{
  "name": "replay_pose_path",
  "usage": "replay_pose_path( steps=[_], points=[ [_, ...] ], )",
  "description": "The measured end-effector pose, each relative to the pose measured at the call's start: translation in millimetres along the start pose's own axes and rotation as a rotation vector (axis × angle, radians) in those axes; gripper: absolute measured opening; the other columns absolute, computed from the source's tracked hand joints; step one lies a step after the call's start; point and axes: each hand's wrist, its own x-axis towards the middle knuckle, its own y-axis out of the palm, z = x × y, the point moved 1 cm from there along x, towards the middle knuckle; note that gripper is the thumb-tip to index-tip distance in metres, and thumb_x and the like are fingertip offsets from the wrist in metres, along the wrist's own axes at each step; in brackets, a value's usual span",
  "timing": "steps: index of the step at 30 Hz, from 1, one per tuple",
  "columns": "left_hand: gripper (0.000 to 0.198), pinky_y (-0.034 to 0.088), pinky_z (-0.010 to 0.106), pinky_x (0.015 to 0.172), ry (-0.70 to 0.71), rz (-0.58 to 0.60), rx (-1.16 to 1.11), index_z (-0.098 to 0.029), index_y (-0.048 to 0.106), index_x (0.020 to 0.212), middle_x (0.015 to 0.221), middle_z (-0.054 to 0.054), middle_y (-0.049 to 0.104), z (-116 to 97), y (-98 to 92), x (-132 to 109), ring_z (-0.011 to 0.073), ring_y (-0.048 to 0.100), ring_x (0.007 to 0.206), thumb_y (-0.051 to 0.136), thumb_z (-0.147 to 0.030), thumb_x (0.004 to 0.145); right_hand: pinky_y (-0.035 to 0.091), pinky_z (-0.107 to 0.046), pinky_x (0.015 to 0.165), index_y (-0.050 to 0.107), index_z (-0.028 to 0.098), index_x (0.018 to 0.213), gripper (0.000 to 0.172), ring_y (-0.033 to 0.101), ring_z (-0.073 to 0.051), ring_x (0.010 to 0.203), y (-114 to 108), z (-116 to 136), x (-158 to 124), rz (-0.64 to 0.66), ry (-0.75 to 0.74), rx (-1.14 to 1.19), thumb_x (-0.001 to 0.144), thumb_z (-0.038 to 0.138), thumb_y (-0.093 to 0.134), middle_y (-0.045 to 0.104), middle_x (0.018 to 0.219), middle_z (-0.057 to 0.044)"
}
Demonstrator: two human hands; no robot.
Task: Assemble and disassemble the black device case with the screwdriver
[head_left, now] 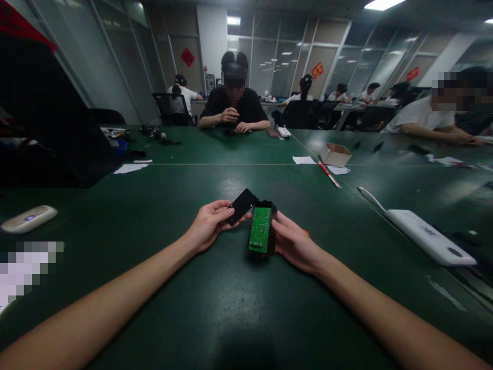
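Between the thumb and fingers of my left hand [211, 223] is a flat black rectangular cover [242, 206], tilted up to the right. My right hand [295, 239] grips a black plastic case [272, 231] from its right side. Inside the case's open face lies a green circuit board [261, 228] with small solder points, facing me. The cover's right corner comes close to the case's upper left edge; whether they touch I cannot tell. A bit of orange shows behind my right fingers, its source hidden. Both hands are above the green tabletop [208, 308].
On the right lies a white power strip [429, 236] with a cable. A small cardboard box [336, 155], papers and a red stick [329, 174] sit farther back. At left are a pale oval device [30, 219] and a large black object [46, 118]. Several people sit around.
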Motion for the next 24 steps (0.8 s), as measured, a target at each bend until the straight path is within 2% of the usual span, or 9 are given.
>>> replay_pose_path(
  steps=[5,8,10,16,20,24],
  points=[
    [0.028,0.059,0.024,0.065,0.038,-0.019,-0.002,-0.013,0.059,0.096,0.085,0.008,0.075,2.0,3.2,-2.1,0.0194,0.075,0.075,0.077,-0.016,0.075,0.055,-0.046,0.09,0.051,0.026,0.133,0.046,0.063,-0.027,0.116,3.0,0.4,0.9,-0.035,-0.045,0.003,0.09,0.039,0.062,0.057,0.139,-0.012],
    [0.025,0.057,0.023,0.067,0.091,0.054,0.008,-0.016,0.059,0.094,0.081,0.003,0.074,7.7,11.8,-9.0,0.0157,0.073,0.072,0.077,-0.02,0.077,0.056,-0.044,0.086,0.053,0.024,0.128,0.048,0.065,-0.027,0.112,2.7,-0.8,2.9,-0.11,-0.087,0.016,0.085,0.036,0.069,0.061,0.132,-0.012],
    [0.025,0.055,0.022,0.071,0.121,0.104,0.049,-0.016,0.062,0.099,0.086,0.004,0.074,11.4,17.8,-14.7,0.014,0.071,0.076,0.076,-0.022,0.079,0.058,-0.041,0.083,0.052,0.024,0.127,0.052,0.065,-0.027,0.111,1.1,-1.8,4.5,-0.177,-0.126,0.019,0.081,0.034,0.074,0.062,0.131,-0.011],
    [0.032,0.055,0.029,0.083,0.173,0.106,0.206,-0.014,0.07,0.108,0.101,0.011,0.077,11.1,24.5,-25.2,0.022,0.072,0.093,0.077,-0.023,0.078,0.06,-0.034,0.07,0.048,0.026,0.129,0.06,0.064,-0.027,0.111,-3.3,-2.9,6.8,-0.289,-0.174,-0.058,0.077,0.037,0.077,0.059,0.133,-0.01],
    [0.033,0.054,0.034,0.093,0.212,0.108,0.268,-0.018,0.074,0.112,0.114,0.011,0.075,9.7,22.0,-25.8,0.0249,0.07,0.105,0.075,-0.024,0.08,0.058,-0.028,0.062,0.046,0.026,0.129,0.064,0.064,-0.028,0.11,-5.5,-2.4,6.8,-0.344,-0.186,-0.119,0.075,0.039,0.078,0.061,0.13,-0.01],
    [0.036,0.05,0.04,0.102,0.194,0.152,0.272,-0.02,0.072,0.119,0.124,0.011,0.071,15.2,16.9,-23.2,0.0282,0.064,0.118,0.072,-0.029,0.084,0.056,-0.025,0.056,0.046,0.024,0.126,0.066,0.066,-0.027,0.106,-5.6,-1.9,6.7,-0.38,-0.202,-0.157,0.072,0.041,0.08,0.063,0.123,-0.01]
  ],
)
